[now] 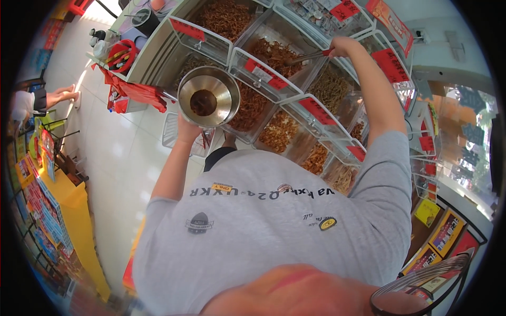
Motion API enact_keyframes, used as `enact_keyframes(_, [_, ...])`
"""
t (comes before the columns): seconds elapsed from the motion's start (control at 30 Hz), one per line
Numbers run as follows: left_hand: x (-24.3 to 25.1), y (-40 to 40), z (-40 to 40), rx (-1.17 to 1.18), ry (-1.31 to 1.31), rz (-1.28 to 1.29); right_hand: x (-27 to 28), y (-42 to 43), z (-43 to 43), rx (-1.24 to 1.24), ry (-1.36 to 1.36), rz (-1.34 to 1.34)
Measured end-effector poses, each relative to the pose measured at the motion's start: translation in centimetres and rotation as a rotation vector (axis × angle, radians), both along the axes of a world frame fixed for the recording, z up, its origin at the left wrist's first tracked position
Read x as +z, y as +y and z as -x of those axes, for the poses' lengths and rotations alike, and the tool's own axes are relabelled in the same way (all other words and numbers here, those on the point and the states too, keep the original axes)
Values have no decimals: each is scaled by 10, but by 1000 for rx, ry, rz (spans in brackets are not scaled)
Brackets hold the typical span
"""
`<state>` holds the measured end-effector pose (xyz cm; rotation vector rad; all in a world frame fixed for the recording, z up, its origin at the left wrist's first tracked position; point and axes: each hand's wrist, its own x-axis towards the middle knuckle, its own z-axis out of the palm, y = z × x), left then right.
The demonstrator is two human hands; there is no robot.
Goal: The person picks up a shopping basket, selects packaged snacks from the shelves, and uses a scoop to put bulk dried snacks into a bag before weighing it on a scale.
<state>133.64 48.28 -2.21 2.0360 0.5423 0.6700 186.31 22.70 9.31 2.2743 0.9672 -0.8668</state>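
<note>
My left hand [189, 129] grips a round metal bowl [224, 104] from below at its near side. Inside, a dark brown patch shows at the bottom; whether it is liquid or food I cannot tell. My right hand [342, 48] is shut around the red handle of a metal serving utensil [308, 57]. The utensil's far end rests in brown shredded food [272, 55] in a clear plastic bin [272, 29]. Its exact shape is partly hidden by the food. The bowl is held in front of this bin, above a lower row of bins.
Neighbouring bins hold dried-looking foods [280, 132], with red tags [318, 110] on their white-edged fronts. At upper left stand a black container [145, 23] and a red basket [132, 51]; red plastic bags [136, 93] hang below. A white basket [170, 130] sits on the floor. Another person's legs [61, 96] show far left.
</note>
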Motion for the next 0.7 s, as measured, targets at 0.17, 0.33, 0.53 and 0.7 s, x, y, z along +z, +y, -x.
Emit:
enact_keyframes(0.17, [-1, 2, 2, 29, 12, 16, 62, 10, 20, 190, -111, -74])
enact_keyframes(0.33, [3, 3, -1, 9, 46, 57, 49, -2, 31, 146, -161, -210])
enact_keyframes(0.53, [15, -4, -2, -10, 35, 43, -53, -1, 55, 44, -149, -36])
enact_keyframes(0.7, [5, -4, 3, -6, 16, 64, -55, -8, 32, 78, -133, -110])
